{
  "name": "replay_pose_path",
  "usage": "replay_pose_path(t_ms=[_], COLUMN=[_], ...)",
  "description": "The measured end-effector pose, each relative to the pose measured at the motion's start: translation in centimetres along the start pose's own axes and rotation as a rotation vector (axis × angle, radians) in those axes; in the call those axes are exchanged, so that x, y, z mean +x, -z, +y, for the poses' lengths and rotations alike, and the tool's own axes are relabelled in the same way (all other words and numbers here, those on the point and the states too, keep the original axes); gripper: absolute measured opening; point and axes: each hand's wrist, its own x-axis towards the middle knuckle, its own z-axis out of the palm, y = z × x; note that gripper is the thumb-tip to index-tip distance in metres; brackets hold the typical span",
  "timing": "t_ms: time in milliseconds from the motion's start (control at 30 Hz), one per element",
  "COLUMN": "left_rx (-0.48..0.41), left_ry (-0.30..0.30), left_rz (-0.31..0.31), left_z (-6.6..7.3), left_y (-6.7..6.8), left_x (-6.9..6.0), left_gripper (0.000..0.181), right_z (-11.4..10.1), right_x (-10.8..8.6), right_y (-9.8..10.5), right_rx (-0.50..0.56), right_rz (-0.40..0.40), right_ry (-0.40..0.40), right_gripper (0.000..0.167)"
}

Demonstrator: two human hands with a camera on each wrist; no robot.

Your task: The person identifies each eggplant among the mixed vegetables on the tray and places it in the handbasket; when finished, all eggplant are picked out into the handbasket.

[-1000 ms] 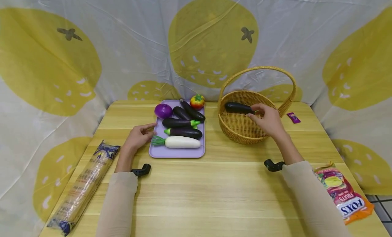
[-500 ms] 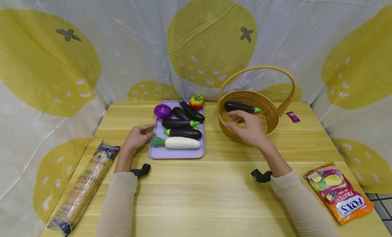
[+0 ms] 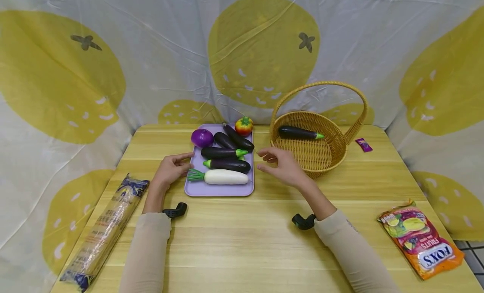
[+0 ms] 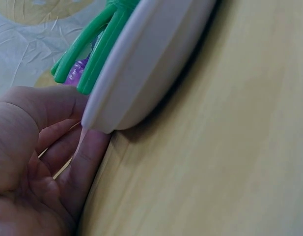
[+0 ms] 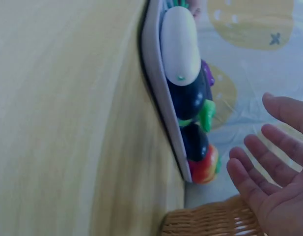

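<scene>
Our left hand [image 3: 171,170] rests at the left rim of the tray [image 3: 196,189], fingers apart; our right hand [image 3: 281,164], fingers parted and holding nothing, hovers between tray and basket [image 3: 311,155]. To lift cleanly, we should close round the middle of the eggplant [image 3: 228,165] beside the radish [image 3: 227,177] on that tray.

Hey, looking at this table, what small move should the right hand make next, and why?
The right hand should probably ease toward the eggplant whose green end faces it: the hand holds nothing, its fingers are spread beside the tray, and another eggplant already lies in the basket.
</scene>
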Motion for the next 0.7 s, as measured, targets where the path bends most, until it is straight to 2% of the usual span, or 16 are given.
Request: replay_pose_path(t_ms=[300, 700], left_rx=[0.012, -0.008], left_ry=[0.011, 0.024], left_rz=[-0.009, -0.005], left_z=[0.1, 0.1], left_y=[0.0, 0.0], left_x=[0.0, 0.0], left_gripper=[0.047, 0.048], right_z=[0.4, 0.9], right_x=[0.7, 1.5], right_y=[-1.6, -3.4], right_rx=[0.084, 0.112], right_rz=[-0.033, -0.073], right_ry=[0.005, -0.055], right_gripper=[0.043, 0.046])
